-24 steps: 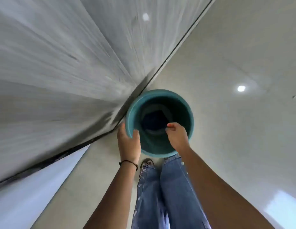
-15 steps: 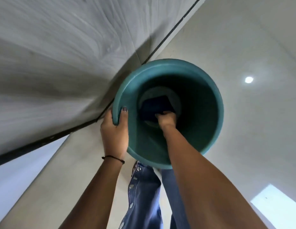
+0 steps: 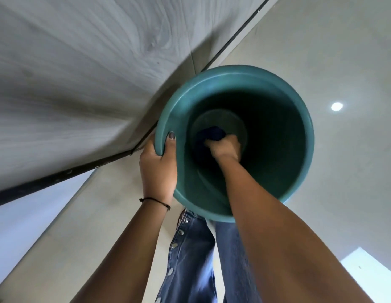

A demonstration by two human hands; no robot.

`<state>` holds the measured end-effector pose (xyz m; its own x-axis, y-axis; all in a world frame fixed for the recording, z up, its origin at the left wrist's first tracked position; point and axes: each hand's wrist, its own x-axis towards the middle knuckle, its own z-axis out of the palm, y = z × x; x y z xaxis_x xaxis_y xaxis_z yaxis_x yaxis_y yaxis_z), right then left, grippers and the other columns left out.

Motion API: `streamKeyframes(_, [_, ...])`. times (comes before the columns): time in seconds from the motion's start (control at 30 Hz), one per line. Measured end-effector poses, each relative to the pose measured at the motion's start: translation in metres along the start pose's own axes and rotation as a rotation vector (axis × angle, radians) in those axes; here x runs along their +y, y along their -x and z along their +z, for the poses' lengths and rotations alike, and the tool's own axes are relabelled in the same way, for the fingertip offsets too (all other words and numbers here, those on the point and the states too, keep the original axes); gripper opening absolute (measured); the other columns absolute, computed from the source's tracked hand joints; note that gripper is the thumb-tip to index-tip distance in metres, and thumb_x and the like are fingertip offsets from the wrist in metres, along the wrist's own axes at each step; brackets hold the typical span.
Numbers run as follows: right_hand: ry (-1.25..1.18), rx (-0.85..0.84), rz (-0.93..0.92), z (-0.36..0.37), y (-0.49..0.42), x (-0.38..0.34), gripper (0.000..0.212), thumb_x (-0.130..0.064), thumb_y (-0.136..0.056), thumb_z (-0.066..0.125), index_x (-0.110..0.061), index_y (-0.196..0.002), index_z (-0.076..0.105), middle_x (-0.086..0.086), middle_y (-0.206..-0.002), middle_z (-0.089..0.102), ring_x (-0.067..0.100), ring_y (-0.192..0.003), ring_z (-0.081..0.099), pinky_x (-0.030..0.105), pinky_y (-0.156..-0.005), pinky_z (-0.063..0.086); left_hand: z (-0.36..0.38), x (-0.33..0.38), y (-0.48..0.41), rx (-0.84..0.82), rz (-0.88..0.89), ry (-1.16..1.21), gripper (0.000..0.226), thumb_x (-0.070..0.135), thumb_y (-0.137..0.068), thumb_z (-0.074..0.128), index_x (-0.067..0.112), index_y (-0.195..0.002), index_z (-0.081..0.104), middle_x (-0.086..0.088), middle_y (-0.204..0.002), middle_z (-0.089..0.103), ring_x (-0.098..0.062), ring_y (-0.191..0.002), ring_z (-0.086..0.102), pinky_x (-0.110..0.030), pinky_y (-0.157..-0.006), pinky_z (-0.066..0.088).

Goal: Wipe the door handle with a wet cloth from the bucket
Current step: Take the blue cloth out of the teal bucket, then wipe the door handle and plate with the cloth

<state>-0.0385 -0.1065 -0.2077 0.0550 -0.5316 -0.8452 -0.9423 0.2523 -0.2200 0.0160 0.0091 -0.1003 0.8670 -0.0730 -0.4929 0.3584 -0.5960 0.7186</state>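
Observation:
A deep teal bucket (image 3: 295,110) stands on the pale floor, seen from straight above. My left hand (image 3: 158,169) grips its near-left rim, thumb inside the wall. My right hand (image 3: 225,147) is down at the bottom of the bucket, fingers closed on a dark blue cloth (image 3: 212,133) that lies there. Part of the cloth is hidden under that hand. No door handle is in view.
A grey wood-grain door or panel (image 3: 81,62) fills the upper left, with a black strip (image 3: 59,176) along its base, right beside the bucket. My legs in blue jeans (image 3: 190,259) stand just below the bucket. Glossy floor (image 3: 343,51) stretches to the right.
My head has come closer to the bucket. My right hand went from the rim down to the bottom and closed on the blue cloth. The left hand stayed on the rim.

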Motion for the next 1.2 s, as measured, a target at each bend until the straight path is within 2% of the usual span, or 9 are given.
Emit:
streamKeyframes(0.1, [-0.242, -0.079, -0.061, -0.036, 0.049, -0.001, 0.047, -0.030, -0.067, 0.082, -0.004, -0.103, 0.069, 0.016, -0.101, 0.072, 0.029, -0.091, 0.070, 0.036, -0.077, 0.058, -0.009, 0.013, 0.012, -0.034, 0.006, -0.094, 0.037, 0.019, -0.091, 0.062, 0.009, -0.125, 0.053, 0.000, -0.112, 0.064, -0.015, -0.108, 0.061, -0.020, -0.091, 0.048])
streamKeyframes(0.23, [-0.473, -0.215, -0.172, -0.115, 0.143, -0.006, 0.034, -0.017, -0.071, 0.082, -0.016, -0.098, 0.062, -0.004, -0.084, 0.067, 0.006, -0.073, 0.064, 0.017, -0.060, 0.055, -0.039, 0.054, 0.070, -0.012, 0.138, -0.279, 0.065, 0.004, -0.084, 0.061, 0.000, -0.143, 0.032, -0.018, -0.150, 0.033, -0.026, -0.140, 0.028, -0.026, -0.119, 0.017])
streamKeyframes(0.43, [-0.333, -0.551, -0.229, -0.223, 0.304, -0.007, 0.070, -0.025, -0.063, 0.087, -0.023, -0.125, 0.053, 0.004, -0.118, 0.067, 0.023, -0.104, 0.067, 0.045, -0.087, 0.058, -0.129, 0.139, 0.196, -0.423, 0.492, -0.370, 0.083, -0.012, -0.079, 0.061, 0.016, -0.149, 0.026, -0.007, -0.159, 0.011, -0.009, -0.148, 0.006, -0.005, -0.113, 0.008])
streamKeyframes(0.6, [-0.364, -0.803, -0.294, -0.286, 0.433, -0.007, 0.070, -0.003, -0.069, 0.077, -0.019, -0.132, 0.049, 0.012, -0.124, 0.064, 0.031, -0.109, 0.066, 0.049, -0.095, 0.052, -0.213, 0.204, 0.274, -0.589, 0.665, -0.406, 0.082, 0.005, -0.081, 0.072, 0.022, -0.147, 0.027, -0.002, -0.158, 0.019, -0.016, -0.147, 0.019, -0.028, -0.118, 0.024])
streamKeyframes(0.73, [-0.376, -0.792, -0.414, -0.306, 0.528, -0.004, 0.064, -0.005, -0.070, 0.078, -0.017, -0.128, 0.054, 0.012, -0.114, 0.067, 0.025, -0.094, 0.066, 0.040, -0.079, 0.051, -0.277, 0.239, 0.340, -0.452, 0.517, -0.135, 0.066, -0.011, -0.084, 0.058, 0.023, -0.139, 0.044, 0.005, -0.144, 0.045, -0.004, -0.133, 0.044, -0.019, -0.109, 0.037])
streamKeyframes(0.83, [-0.438, -0.791, -0.490, -0.306, 0.578, 0.002, 0.053, -0.011, -0.072, 0.075, -0.018, -0.122, 0.059, 0.003, -0.107, 0.070, 0.016, -0.091, 0.068, 0.028, -0.071, 0.055, -0.320, 0.258, 0.381, -0.322, 0.374, -0.062, 0.039, -0.003, -0.090, 0.057, 0.015, -0.125, 0.059, 0.008, -0.114, 0.067, 0.016, -0.096, 0.059, -0.003, -0.084, 0.042])
streamKeyframes(0.9, [-0.480, -0.720, -0.514, -0.302, 0.602, 0.007, 0.046, -0.004, -0.076, 0.071, -0.008, -0.121, 0.059, 0.008, -0.107, 0.070, 0.019, -0.092, 0.068, 0.032, -0.079, 0.055, -0.349, 0.263, 0.408, -0.197, 0.248, 0.040, 0.014, 0.007, -0.093, 0.057, 0.012, -0.102, 0.067, 0.008, -0.081, 0.067, 0.009, -0.068, 0.056, -0.008, -0.068, 0.041])
streamKeyframes(1.07, [-0.318, -0.555, -0.684, -0.283, 0.667, 0.015, 0.021, 0.008, -0.079, 0.063, -0.007, -0.093, 0.065, 0.018, -0.095, 0.069, 0.027, -0.081, 0.066, 0.046, -0.080, 0.055, -0.413, 0.257, 0.467, 0.137, 0.039, 0.403, 0.017, 0.011, -0.094, 0.056, 0.018, -0.080, 0.063, -0.005, -0.078, 0.063, -0.017, -0.073, 0.055, -0.030, -0.067, 0.044])
streamKeyframes(1.2, [-0.024, -0.507, -1.076, -0.243, 0.744, 0.029, 0.017, -0.008, -0.070, 0.060, -0.005, -0.087, 0.057, 0.007, -0.074, 0.060, 0.014, -0.065, 0.054, 0.032, -0.062, 0.047, -0.449, 0.255, 0.516, 0.271, 0.064, 0.527, 0.018, 0.011, -0.094, 0.055, 0.018, -0.080, 0.064, -0.007, -0.075, 0.062, -0.015, -0.070, 0.054, -0.024, -0.063, 0.042])
